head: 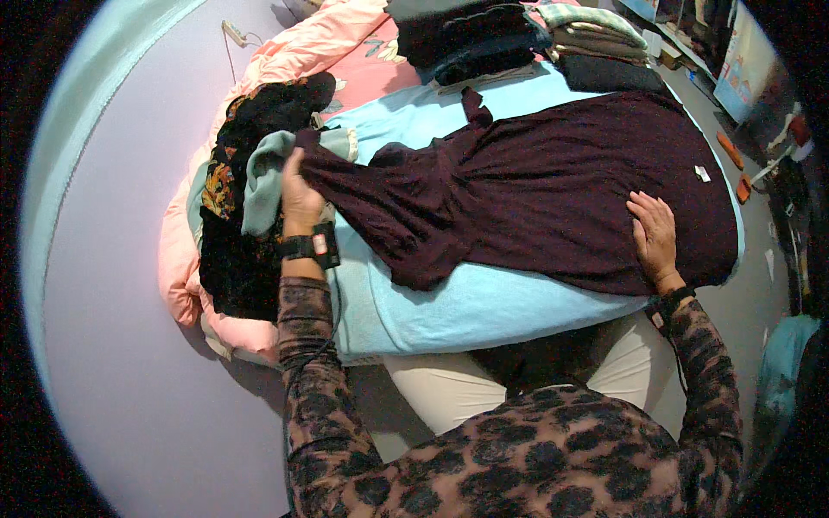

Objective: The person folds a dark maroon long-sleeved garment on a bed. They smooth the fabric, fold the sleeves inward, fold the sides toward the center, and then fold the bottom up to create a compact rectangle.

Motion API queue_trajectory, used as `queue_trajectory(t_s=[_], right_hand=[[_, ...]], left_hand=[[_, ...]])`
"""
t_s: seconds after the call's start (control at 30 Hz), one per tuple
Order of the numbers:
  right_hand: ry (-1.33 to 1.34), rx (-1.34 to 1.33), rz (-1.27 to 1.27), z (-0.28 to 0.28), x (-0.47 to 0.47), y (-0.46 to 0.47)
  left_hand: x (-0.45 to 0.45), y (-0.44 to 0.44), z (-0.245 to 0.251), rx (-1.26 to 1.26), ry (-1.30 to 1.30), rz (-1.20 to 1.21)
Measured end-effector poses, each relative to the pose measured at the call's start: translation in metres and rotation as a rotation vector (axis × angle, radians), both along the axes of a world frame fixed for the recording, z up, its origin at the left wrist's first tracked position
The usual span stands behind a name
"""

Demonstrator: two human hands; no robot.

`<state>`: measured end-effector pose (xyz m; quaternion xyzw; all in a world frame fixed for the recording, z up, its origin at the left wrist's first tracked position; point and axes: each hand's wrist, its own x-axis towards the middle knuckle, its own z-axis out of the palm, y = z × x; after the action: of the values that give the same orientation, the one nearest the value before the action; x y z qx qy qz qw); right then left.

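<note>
A dark maroon garment [550,188] lies spread over a light blue blanket [492,311] on a bed. My left hand [301,194] grips the garment's far-left end and pulls that part taut to the left; the fingertips are partly hidden. My right hand [654,233] lies on the garment's wide part at the right, palm down with the fingers slightly apart. Near the right edge of the garment is a small white tag [701,173]. A narrow strip of the same cloth sticks up at its upper side. Just behind my left hand is a grey-green cloth [262,184].
Black floral fabric [239,272] is heaped at the left on a pink quilt [178,259]. Along the back stand a stack of dark folded clothes [473,39] and a stack of lighter folded cloths [592,32]. Orange objects [730,150] lie beyond the bed's right edge.
</note>
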<state>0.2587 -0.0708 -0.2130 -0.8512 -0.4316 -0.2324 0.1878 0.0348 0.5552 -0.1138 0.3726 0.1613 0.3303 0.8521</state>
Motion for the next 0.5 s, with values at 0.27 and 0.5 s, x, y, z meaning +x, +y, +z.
queue_trajectory(t_s=[0.27,0.5], right_hand=[[0.024,0.035,0.013,0.0,-0.002,-0.003],[0.025,0.099,0.02,-0.005,0.001,-0.005]], left_hand=[[-0.064,-0.059,0.162,0.499,-0.093,0.152],[-0.051,-0.086,0.2,0.628,-0.054,0.453]])
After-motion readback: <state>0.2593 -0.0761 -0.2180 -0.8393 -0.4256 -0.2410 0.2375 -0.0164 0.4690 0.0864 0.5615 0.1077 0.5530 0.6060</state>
